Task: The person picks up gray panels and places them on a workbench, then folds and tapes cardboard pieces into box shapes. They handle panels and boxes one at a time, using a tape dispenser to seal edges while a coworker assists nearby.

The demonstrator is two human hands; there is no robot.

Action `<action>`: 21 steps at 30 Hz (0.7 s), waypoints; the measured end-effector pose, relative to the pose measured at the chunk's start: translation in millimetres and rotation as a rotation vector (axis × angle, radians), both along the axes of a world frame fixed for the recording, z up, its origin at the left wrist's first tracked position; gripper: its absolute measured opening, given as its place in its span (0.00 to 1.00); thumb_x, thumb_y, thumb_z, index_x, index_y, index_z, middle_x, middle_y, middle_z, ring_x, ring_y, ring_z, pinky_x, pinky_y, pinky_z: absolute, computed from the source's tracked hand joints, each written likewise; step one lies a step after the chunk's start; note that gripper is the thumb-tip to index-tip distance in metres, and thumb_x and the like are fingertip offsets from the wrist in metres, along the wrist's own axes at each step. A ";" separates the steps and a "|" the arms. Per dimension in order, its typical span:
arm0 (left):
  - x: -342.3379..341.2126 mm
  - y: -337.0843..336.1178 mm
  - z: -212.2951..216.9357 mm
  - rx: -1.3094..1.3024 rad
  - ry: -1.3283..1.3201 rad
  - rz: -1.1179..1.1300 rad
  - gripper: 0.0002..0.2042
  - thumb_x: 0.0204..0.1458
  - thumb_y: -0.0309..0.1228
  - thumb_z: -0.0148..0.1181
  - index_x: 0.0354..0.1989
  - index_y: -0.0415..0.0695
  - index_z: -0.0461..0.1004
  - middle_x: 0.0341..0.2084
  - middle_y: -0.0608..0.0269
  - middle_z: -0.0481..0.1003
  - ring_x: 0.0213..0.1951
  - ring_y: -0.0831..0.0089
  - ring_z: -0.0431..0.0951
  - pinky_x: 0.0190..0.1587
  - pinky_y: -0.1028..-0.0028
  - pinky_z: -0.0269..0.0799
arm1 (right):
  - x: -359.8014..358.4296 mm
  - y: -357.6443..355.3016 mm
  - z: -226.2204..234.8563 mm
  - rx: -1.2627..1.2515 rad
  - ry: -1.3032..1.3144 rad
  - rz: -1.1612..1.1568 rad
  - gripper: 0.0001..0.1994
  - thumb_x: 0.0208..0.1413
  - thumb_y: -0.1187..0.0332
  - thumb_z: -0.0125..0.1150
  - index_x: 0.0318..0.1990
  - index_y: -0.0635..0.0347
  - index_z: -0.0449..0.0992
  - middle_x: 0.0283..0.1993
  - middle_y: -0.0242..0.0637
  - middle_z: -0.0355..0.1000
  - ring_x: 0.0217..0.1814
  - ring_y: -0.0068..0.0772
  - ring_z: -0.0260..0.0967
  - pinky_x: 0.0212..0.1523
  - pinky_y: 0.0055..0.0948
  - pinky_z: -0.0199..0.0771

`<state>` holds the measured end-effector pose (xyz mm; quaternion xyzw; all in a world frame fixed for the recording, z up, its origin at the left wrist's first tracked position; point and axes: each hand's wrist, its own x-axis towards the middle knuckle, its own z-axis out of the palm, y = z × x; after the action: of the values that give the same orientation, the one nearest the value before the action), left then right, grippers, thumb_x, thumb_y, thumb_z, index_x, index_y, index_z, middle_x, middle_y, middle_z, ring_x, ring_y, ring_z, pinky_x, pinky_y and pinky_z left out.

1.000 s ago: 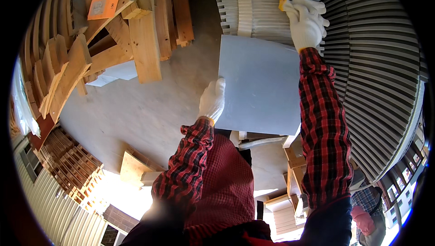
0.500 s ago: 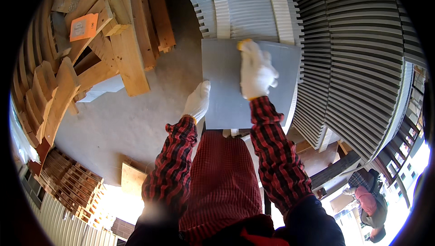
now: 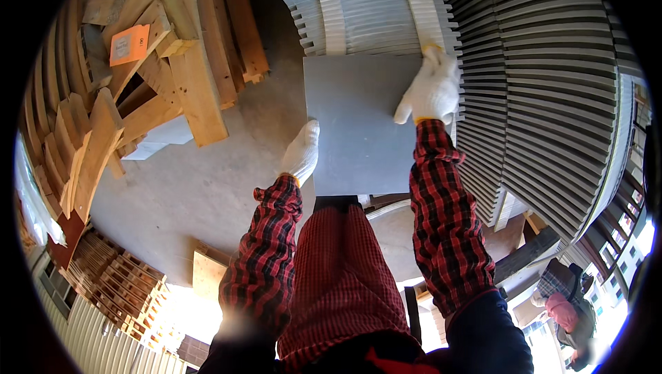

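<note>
Cloth in small red checks is closest to me, at 6 o'clock. Just past it, my white-gloved left hand touches the 9 o'clock edge of a flat gray sheet, which lies near the middle of my view. I can't tell if that hand grips under the edge. My right hand, gloved too, is over the sheet's 2 o'clock side, loosely open, thumb out wide, with no hold that I can see. Beyond, at 12 o'clock, two pale strips cross a ribbed gray layer. Gray slats fill 2 o'clock. Wooden beams with an orange tag are at 10 o'clock. Far off, wooden pallets sit at 8 o'clock and another person is at 4 o'clock.
</note>
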<state>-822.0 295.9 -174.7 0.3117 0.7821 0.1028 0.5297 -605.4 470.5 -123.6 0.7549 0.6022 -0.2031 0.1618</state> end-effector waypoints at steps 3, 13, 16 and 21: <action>8.6 -1.1 0.0 0.037 -0.014 0.006 0.35 0.66 0.60 0.35 0.66 0.41 0.67 0.62 0.42 0.70 0.66 0.45 0.66 0.67 0.59 0.61 | -82.1 -18.0 13.8 -0.047 0.039 0.441 0.53 0.29 0.65 0.83 0.69 0.43 0.59 0.65 0.30 0.54 0.66 0.40 0.56 0.44 0.57 0.84; 11.8 3.6 12.9 0.009 -0.107 0.154 0.38 0.66 0.60 0.35 0.68 0.37 0.63 0.67 0.45 0.66 0.70 0.53 0.61 0.72 0.65 0.52 | 75.6 -7.7 -28.0 0.164 0.452 -0.119 0.45 0.33 0.67 0.80 0.65 0.39 0.65 0.69 0.23 0.56 0.70 0.34 0.57 0.57 0.39 0.78; 13.0 1.3 7.2 0.071 -0.124 0.172 0.38 0.66 0.60 0.35 0.69 0.37 0.63 0.67 0.45 0.65 0.71 0.53 0.61 0.72 0.63 0.52 | 72.9 -11.8 -20.3 0.207 0.160 -0.065 0.51 0.28 0.61 0.85 0.67 0.42 0.63 0.67 0.26 0.58 0.68 0.35 0.59 0.59 0.37 0.76; 16.1 1.6 7.7 0.047 -0.061 0.123 0.38 0.66 0.60 0.35 0.68 0.37 0.63 0.67 0.45 0.65 0.71 0.53 0.61 0.72 0.63 0.52 | -70.6 -45.0 20.3 -0.122 -0.156 0.723 0.50 0.26 0.66 0.85 0.66 0.39 0.66 0.65 0.24 0.55 0.68 0.39 0.56 0.55 0.53 0.81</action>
<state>-805.9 297.5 -167.0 0.2722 0.7808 0.1627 0.5383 -676.0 425.5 -103.2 0.4958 0.8024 -0.1103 0.3132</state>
